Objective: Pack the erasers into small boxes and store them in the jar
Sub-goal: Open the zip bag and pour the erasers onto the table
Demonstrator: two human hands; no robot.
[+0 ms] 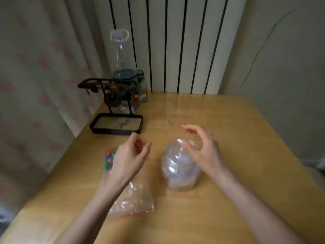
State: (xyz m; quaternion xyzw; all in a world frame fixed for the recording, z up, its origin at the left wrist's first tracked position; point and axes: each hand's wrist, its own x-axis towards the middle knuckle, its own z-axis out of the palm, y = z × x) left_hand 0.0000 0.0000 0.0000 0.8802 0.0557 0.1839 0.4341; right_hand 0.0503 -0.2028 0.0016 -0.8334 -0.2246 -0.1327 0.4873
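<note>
1. One clear plastic bag [135,199] lies at the near left of the wooden table [237,164]. Small colourful erasers [109,158] cluster at its far end, too blurred to count.
2. One black tray [98,127] sits at the far left and carries a dark stand [112,88].
3. The left hand [131,156] hovers above the bag with its fingers curled and its thumb close to the forefinger. I cannot tell whether it pinches anything.
4. Behind the stand rise one tall clear bottle [120,51] and two dark-lidded jars [124,76].
5. One clear plastic jar [177,175] stands upright mid-table, just right of the bag. Its contents are too blurred to name.
6. The right hand [204,149] arches over the jar's top, fingers spread and gently curved, gripping nothing. Its thumb tip lies at the jar's rim.
</note>
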